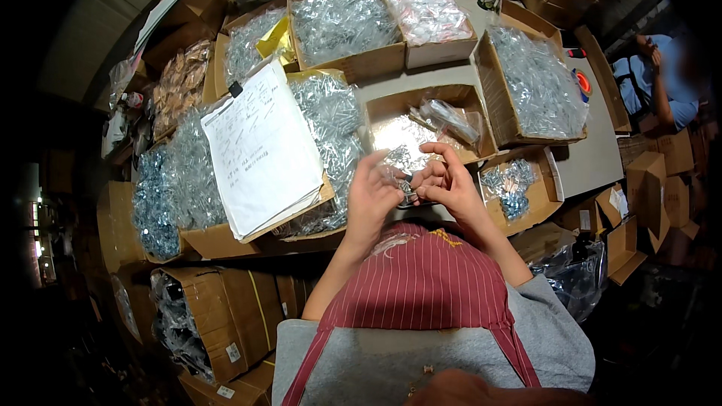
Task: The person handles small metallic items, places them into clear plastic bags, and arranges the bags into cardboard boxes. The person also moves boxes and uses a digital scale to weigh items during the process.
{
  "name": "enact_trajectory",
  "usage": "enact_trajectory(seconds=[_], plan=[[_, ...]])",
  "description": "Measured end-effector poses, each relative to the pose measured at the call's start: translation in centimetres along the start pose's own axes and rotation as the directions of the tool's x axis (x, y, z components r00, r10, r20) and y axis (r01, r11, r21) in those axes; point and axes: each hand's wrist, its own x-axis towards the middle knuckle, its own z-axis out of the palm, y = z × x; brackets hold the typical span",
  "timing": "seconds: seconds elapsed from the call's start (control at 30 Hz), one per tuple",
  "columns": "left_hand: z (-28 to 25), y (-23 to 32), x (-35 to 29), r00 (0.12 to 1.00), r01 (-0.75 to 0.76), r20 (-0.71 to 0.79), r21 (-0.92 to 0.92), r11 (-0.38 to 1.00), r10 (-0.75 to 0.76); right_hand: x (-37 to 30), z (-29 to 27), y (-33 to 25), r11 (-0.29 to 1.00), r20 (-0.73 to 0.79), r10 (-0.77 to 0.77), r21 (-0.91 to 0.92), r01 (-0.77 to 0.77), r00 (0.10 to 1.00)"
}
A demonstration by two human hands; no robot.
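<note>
Both my hands are raised together in front of my apron, at the near edge of the table. Between them is a small clear plastic bag (pixel 396 158) with shiny metal pieces in it; a small dark piece shows by the fingertips. My left hand (pixel 371 194) is closed, pinching the bag from the left side. My right hand (pixel 453 184) has thumb and fingers bent in on the bag's right side, its index finger arched above. Just beyond the hands stands a shallow cardboard box (pixel 474 98) holding several filled clear packets (pixel 451 120).
A clipboard with papers (pixel 259 154) lies over boxes of bagged hardware at left. Open boxes of bagged screws (pixel 346 22) line the back; another box (pixel 532 83) stands right. A small tray (pixel 553 180) of loose hardware is near my right forearm. A co-worker (pixel 662 83) sits far right.
</note>
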Motion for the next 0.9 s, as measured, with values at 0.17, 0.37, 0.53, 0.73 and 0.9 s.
enact_trajectory(seconds=[0.17, 0.37, 0.53, 0.73, 0.9], plan=[[-0.1, -0.1, 0.0, 1.000, 0.017, -0.012, -0.013, 1.000, -0.017, 0.0, 0.3, -0.1, 0.999, 0.002, 0.041, 0.016, -0.041, 0.999], [-0.8, -0.7, 0.1, 0.999, 0.007, 0.032, 0.011, 1.000, -0.008, 0.0, 0.4, 0.3, 0.999, -0.010, 0.003, 0.049, -0.002, 1.000], [-0.5, -0.6, 0.2, 1.000, 0.016, 0.020, -0.030, 0.999, -0.015, 0.0, 0.1, 0.6, 0.999, -0.011, -0.003, 0.036, 0.004, 1.000], [-0.3, -0.9, 0.2, 1.000, 0.022, -0.006, -0.068, 0.997, -0.022, 0.1, 0.2, 0.8, 0.998, 0.029, 0.002, 0.057, -0.003, 1.000], [-0.5, -1.2, 0.2, 1.000, 0.019, -0.010, -0.081, 0.997, -0.020, 0.1, 0.0, 1.2, 0.999, 0.026, 0.012, 0.034, -0.013, 1.000]])
